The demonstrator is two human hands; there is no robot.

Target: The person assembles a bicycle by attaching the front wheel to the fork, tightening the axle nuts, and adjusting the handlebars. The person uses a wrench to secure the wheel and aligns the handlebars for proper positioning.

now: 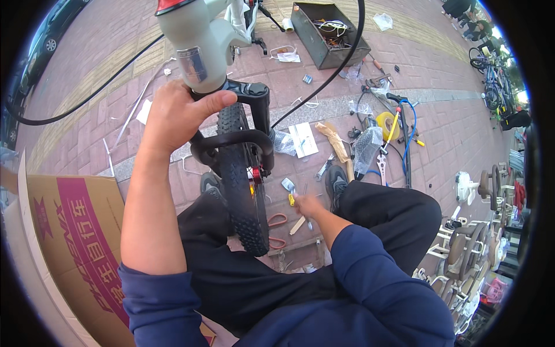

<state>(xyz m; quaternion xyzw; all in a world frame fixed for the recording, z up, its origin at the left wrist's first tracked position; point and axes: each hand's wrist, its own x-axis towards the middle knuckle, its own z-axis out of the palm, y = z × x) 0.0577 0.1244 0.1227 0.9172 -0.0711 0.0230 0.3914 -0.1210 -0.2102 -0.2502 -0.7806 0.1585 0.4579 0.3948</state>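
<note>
Bicycle (pixel 231 144): in the head view, its front end is between the person's legs, knobbly tyre (pixel 240 199) between the knees. The pale frame (pixel 211 43) and black fork (pixel 261 113) look stiff and fairly heavy; the wheel may swing, so the fork top seems a steady hold. The left hand (pixel 186 113) wraps there, thumb across. The right hand (pixel 309 206) is blurred beside a yellow-ended tool (pixel 291 199); whether its fingers grip anything, I cannot tell.
</note>
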